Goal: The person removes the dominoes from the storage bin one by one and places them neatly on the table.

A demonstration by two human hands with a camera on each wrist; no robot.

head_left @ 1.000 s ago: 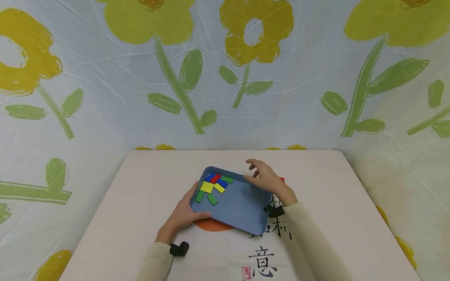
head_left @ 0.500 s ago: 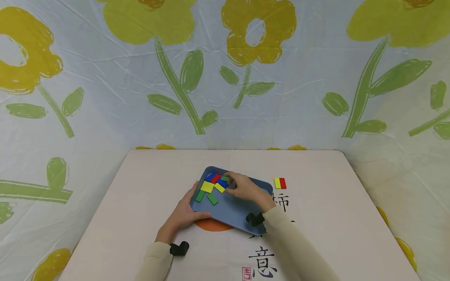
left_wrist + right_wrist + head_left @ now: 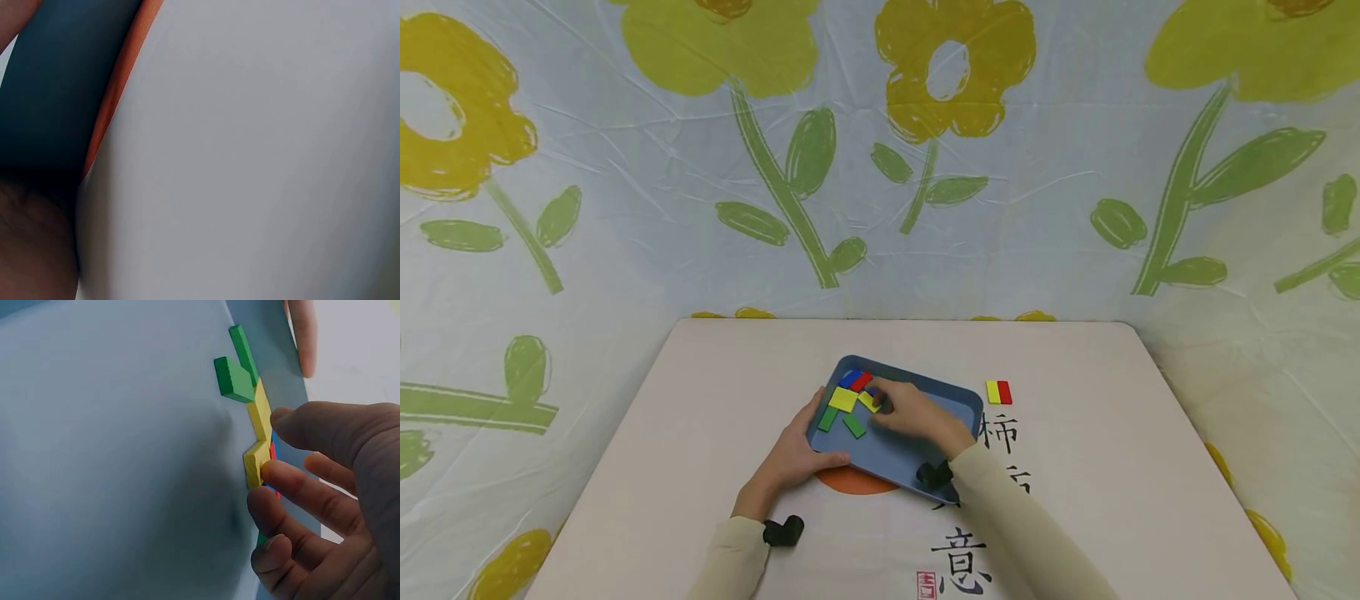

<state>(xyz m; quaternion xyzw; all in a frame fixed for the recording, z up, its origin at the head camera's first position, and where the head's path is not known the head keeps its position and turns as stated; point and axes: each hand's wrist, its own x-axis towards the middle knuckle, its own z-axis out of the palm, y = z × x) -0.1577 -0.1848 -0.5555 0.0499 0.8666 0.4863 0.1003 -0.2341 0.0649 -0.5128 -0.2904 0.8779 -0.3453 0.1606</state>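
A blue tray (image 3: 917, 467) lies slantwise on the table, with small coloured blocks gathered at its left end. My left hand (image 3: 796, 450) grips the tray's left corner, thumb along the near rim. Over the blocks is my right hand (image 3: 913, 410); in the right wrist view a fingertip touches or nearly touches a yellow block (image 3: 253, 464), while the thumb stands apart. Beside it lie a larger yellow piece (image 3: 843, 400), a red block (image 3: 861, 382), a blue block (image 3: 850, 379) and two green blocks (image 3: 234, 380). The right hand hides the other green block in the head view.
A yellow block (image 3: 992, 392) and a red block (image 3: 1005, 392) sit side by side on the table, right of the tray. Black characters (image 3: 961, 562) and an orange shape (image 3: 853, 481) mark the tabletop (image 3: 1097, 433). A flowered cloth (image 3: 1037, 208) hangs behind.
My right hand has moved left from above the tray's far right edge, down to the blocks. The yellow and red blocks on the table have come into view. My left hand has stayed put.
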